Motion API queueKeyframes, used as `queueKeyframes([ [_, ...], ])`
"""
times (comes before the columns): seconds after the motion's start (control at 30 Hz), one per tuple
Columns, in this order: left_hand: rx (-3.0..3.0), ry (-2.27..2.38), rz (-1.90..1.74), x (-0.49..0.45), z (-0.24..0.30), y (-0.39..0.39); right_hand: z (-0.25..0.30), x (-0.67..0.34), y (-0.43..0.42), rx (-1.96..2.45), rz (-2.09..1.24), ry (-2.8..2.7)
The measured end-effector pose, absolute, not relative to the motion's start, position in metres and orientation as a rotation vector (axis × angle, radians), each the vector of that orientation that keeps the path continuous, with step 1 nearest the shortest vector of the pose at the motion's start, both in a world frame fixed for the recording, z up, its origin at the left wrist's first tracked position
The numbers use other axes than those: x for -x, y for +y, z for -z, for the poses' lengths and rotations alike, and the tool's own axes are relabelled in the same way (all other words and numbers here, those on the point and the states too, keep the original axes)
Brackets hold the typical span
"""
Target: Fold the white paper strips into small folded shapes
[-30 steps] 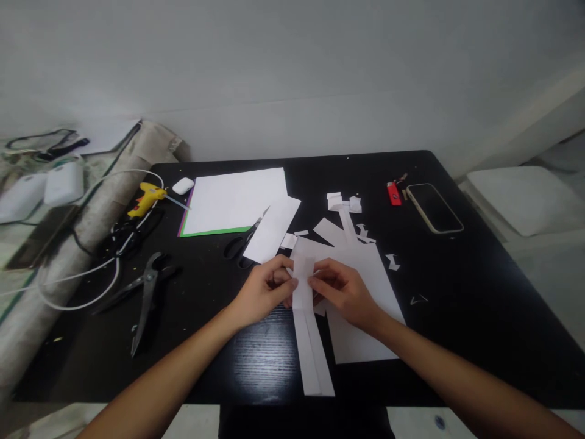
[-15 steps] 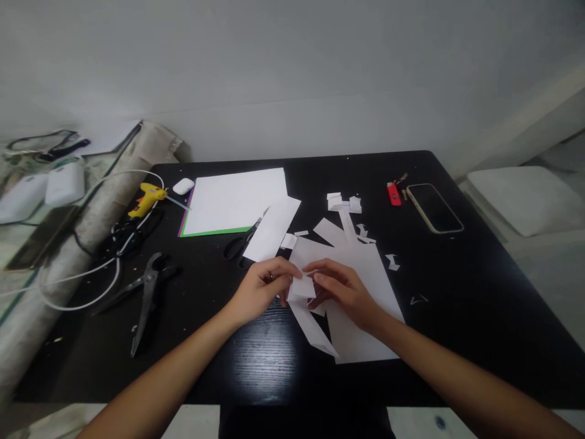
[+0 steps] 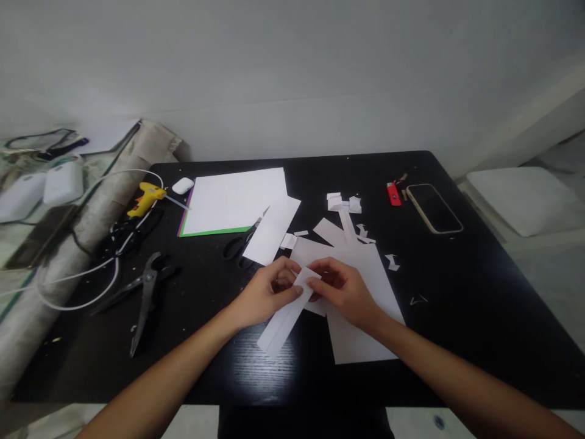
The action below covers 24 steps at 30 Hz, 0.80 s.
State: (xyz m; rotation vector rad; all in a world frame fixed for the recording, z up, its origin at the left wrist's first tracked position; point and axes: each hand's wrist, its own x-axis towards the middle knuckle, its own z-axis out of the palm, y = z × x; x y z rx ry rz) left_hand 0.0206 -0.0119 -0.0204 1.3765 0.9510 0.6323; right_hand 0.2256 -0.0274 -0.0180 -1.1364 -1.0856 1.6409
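Note:
A white paper strip (image 3: 286, 320) is held between both hands near the middle of the table, slanting down to the left with a crease along its length. My left hand (image 3: 270, 291) pinches its upper left edge, thumb on top. At the upper right end, my right hand (image 3: 343, 288) grips the strip between thumb and curled fingers. Beneath the right hand lies a large white sheet (image 3: 365, 329). Just beyond the hands are a white paper rectangle (image 3: 273, 230), a small folded paper piece (image 3: 288, 241) and a folded paper shape with a long stem (image 3: 347, 224).
A stack of paper (image 3: 233, 201) lies at the back left, partly over black scissors (image 3: 233, 247). Further left are a yellow glue gun (image 3: 147, 198), a white cable and dark pliers (image 3: 148, 283). A red lighter (image 3: 393, 194) and a phone (image 3: 434, 208) lie at the right.
The strip has turned: its long end pointed down to the right and now points down to the left. Both hands have regripped it, still near the same spot.

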Motion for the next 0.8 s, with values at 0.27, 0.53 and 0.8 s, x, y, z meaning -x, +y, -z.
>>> queueKeyframes([
  [0.27, -1.392, 1.046, -0.689, -0.0225, 0.0250, -0.0109, 0.0221, -0.2241, -0.0295, 1.112, -1.758, -1.052],
  [0.53, -1.414, 1.041, -0.677, -0.0227, 0.0230, -0.0124, 0.0221, -0.2254, -0.0260, 1.121, -1.749, -1.031],
  [0.8, -1.448, 1.069, -0.711, -0.0234, 0.0222, -0.0124, 0.0182, -0.2252, -0.0262, 1.160, -1.681, -1.040],
])
